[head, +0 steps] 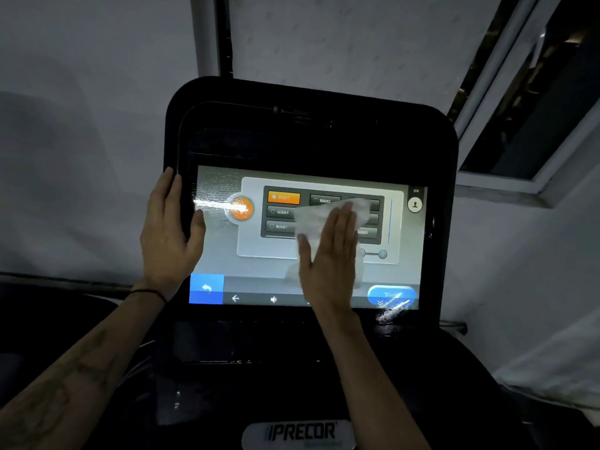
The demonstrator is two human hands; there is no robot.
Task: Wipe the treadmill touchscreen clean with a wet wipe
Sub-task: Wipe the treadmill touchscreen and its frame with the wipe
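Head view: the lit rectangular treadmill touchscreen (308,238) sits in a black rounded console frame (308,125), long axis left-right, tilted up toward the viewer. The left hand (168,232) grips the frame's left edge, thumb on the glass. The right hand (328,258), fingers straight, presses a crumpled white wet wipe (319,219) flat at mid-screen; bare glass lies on each side of it.

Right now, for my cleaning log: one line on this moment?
right hand flat on wet wipe | mid touchscreen | left hand grips console edge
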